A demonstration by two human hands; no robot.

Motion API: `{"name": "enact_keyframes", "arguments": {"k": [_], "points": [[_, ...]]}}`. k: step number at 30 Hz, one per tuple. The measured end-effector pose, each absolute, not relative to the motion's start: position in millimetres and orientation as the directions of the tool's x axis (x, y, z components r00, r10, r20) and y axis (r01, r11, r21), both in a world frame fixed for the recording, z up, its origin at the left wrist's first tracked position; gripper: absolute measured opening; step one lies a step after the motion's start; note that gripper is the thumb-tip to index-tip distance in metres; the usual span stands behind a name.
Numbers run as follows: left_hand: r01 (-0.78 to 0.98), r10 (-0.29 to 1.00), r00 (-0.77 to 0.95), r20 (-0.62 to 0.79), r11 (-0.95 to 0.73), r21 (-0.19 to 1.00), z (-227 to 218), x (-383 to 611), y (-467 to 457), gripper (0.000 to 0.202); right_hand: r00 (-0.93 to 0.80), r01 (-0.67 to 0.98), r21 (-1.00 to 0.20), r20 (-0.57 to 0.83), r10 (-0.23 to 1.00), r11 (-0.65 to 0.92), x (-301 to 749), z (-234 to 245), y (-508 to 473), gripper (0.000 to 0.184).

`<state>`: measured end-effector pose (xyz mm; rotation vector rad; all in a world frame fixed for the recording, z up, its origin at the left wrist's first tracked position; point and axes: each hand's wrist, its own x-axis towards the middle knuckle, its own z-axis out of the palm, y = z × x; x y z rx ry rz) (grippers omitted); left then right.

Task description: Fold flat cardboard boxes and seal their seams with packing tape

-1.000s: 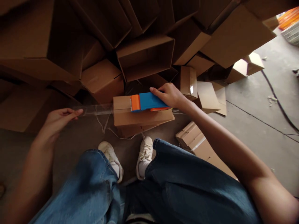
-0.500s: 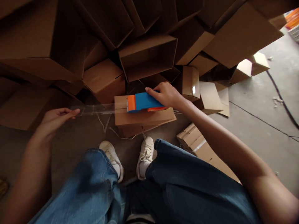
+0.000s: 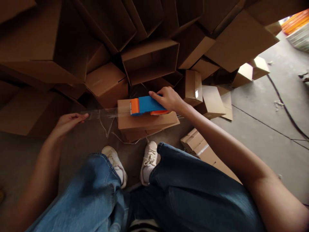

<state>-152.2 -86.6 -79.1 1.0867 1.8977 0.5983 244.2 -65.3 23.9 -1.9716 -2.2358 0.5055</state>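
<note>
My right hand (image 3: 170, 99) grips a blue and orange tape dispenser (image 3: 144, 105) that rests on top of a closed cardboard box (image 3: 147, 123) on the floor in front of my feet. A strip of clear tape (image 3: 102, 113) runs from the dispenser out past the box's left edge. My left hand (image 3: 69, 123) pinches the free end of that strip, holding it stretched level with the box top.
A high heap of empty cardboard boxes (image 3: 149, 59) fills the space behind and to the left. Flattened cardboard (image 3: 207, 153) lies by my right leg. Bare concrete floor (image 3: 265, 129) with a black cable (image 3: 285, 108) opens to the right.
The dispenser has slid a little to the left along the box top. My left hand has shifted slightly right with the tape end still in it.
</note>
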Motion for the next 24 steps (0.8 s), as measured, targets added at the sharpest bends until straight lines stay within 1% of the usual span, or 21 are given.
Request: {"name": "enact_keyframes", "arguments": {"k": [5,11,16,20,24], "points": [[0.443,0.862,-0.233,-0.451,0.507,0.739,-96.4,-154.0,-86.3,0.034,-0.148,0.929,-0.357,-0.12,0.982,0.096,245.7,22.0,-64.7,0.054],[0.417,0.861,-0.196,-0.469,0.506,0.755,-121.8,-154.7,-83.6,0.041,-0.149,0.921,-0.376,-0.107,0.983,0.099,247.0,20.0,-63.7,0.053],[0.397,0.872,-0.122,-0.475,0.481,0.782,-149.6,-141.4,-84.4,0.045,-0.158,0.912,-0.395,-0.099,0.983,0.107,247.6,19.2,-63.2,0.054],[0.418,0.854,-0.053,-0.517,0.489,0.765,-177.3,-110.5,-84.4,0.038,-0.165,0.909,-0.4,-0.093,0.982,0.115,248.1,18.9,-63.2,0.054],[0.453,0.826,0.027,-0.563,0.492,0.744,-202.9,-76.9,-79.8,0.026,-0.162,0.916,-0.387,-0.104,0.981,0.11,248.1,19.6,-63.2,0.054]]}}
